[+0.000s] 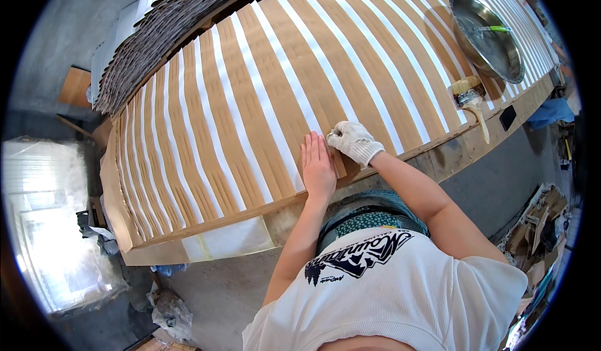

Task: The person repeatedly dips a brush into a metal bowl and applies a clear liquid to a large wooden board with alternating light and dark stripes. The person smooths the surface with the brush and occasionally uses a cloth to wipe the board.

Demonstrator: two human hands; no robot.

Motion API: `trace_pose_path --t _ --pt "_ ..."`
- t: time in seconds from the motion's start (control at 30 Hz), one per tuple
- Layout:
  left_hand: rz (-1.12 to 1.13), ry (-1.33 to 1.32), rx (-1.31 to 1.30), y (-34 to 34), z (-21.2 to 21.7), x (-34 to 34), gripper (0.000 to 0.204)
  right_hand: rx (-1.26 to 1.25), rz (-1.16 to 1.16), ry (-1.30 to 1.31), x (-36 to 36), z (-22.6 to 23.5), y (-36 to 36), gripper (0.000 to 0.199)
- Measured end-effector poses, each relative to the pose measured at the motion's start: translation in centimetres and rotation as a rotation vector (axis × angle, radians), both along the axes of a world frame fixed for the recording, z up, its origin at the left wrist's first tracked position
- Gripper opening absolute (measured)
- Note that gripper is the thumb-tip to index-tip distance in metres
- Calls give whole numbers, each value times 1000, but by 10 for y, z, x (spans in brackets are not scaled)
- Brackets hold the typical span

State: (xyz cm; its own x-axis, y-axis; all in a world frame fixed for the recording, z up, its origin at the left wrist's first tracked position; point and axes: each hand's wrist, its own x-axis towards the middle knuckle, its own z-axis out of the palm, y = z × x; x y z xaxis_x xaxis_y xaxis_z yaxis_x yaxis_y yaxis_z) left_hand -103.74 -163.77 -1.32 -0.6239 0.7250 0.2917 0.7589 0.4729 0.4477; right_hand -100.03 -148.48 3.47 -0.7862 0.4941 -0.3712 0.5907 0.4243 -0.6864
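Observation:
Long brown paper strips (283, 33) lie side by side across the table, with white bands (313, 35) showing between them. My left hand (318, 166) is bare and rests flat on the near end of a brown strip, fingers stretched away from me. Close to its right, my right hand (355, 142) wears a white knit glove and is closed in a fist against the strips. Whatever the gloved fingers pinch is hidden. Below the fist, a brown strip's near edge (339, 163) stands a little raised between my hands.
A metal basin (482, 41) holding a green-handled tool (494, 29) stands on the strips at right. Beside it lies a wide brush (468, 91). A dark flat rectangle (508, 117) sits on the table edge. Grey layered sheets (159, 35) are stacked behind; scraps (541, 226) pile at right.

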Motion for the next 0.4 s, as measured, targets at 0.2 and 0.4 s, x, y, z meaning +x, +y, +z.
trace_pose_path --t 0.2,0.4 --pt "-10 -3 0 3 -1 2 49 -12 -16 -23 -1 -4 3 40" --pt "-19 -16 6 6 -6 4 52 -3 -53 -38 0 -5 2 40"
